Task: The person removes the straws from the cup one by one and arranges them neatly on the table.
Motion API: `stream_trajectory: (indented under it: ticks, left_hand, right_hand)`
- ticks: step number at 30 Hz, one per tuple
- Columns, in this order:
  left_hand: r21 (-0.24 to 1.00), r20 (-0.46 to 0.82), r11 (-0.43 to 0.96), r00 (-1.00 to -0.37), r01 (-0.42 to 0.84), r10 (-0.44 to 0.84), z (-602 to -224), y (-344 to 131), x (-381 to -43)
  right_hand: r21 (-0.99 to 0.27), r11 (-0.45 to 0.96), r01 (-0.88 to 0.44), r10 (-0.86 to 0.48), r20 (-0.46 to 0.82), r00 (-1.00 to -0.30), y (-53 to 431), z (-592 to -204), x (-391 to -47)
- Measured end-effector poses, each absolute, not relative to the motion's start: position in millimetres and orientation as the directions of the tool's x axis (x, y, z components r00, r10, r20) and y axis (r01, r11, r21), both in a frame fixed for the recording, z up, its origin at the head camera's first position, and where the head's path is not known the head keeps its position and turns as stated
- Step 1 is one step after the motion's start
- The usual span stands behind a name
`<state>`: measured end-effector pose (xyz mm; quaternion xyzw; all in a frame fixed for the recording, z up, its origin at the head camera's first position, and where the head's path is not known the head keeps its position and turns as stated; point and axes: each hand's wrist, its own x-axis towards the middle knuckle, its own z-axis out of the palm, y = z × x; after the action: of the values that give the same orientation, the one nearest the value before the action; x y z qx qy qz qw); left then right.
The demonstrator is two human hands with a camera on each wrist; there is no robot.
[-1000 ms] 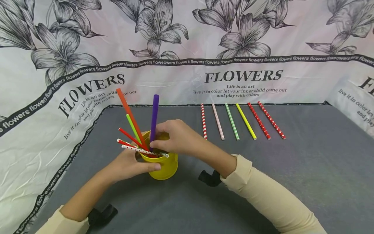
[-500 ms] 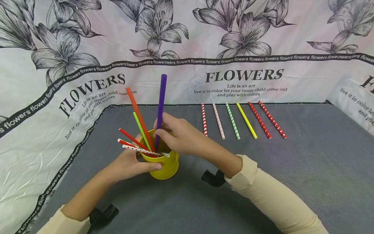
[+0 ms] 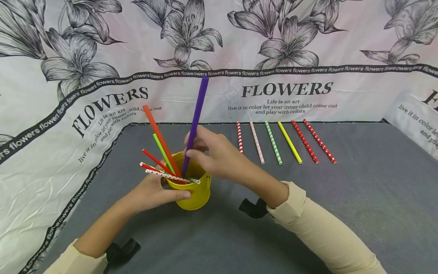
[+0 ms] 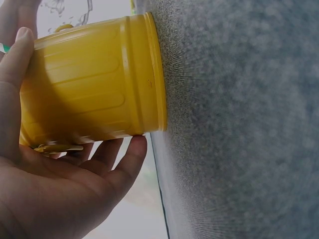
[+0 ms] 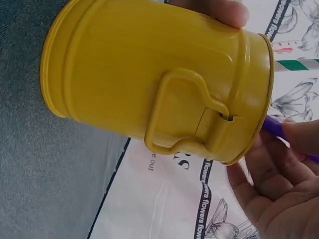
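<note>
My left hand (image 3: 154, 195) grips the side of a small yellow metal bucket (image 3: 195, 198), its thumb along the front below the rim. In the left wrist view the bucket (image 4: 94, 82) stands on its base on the table, fingers around its far side. My right hand (image 3: 219, 154) pinches a purple straw (image 3: 199, 101) between thumb and fingers above the mouth. The straw's lower end is still inside the bucket. Leaning left in it are an orange straw (image 3: 154, 127), a lime-green straw (image 3: 161, 146) and several red and patterned paper straws (image 3: 165, 175).
Right of the bucket, a row of separate paper straws lies on the grey table (image 3: 369, 190): red-striped (image 3: 239, 136), pale pink (image 3: 257, 144), green-striped (image 3: 273, 144), yellow (image 3: 290, 144) and red-dotted ones (image 3: 305, 142). A white flower-printed cloth (image 3: 205, 101) hangs behind.
My right hand has drawn the purple straw upward and a little right, and it now tilts right. The orange and lime-green straws shifted slightly. The left hand stays on the bucket.
</note>
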<state>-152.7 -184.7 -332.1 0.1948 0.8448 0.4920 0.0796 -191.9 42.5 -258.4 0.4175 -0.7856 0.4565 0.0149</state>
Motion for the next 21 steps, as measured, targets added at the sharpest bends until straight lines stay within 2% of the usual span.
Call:
stream_trajectory:
  ticks: [5,21]
  left_hand:
    - [0.865,0.055,0.439,-0.917,0.241,0.396,-332,-185,-152]
    - [0.871,0.125,0.39,-0.903,0.298,0.411,-334,-185,-152]
  right_hand:
    - [-0.687,0.189,-0.702,-0.604,0.482,-0.634,45,-256,-191]
    - [-0.661,0.123,-0.74,-0.492,0.607,-0.624,56,-249,-186]
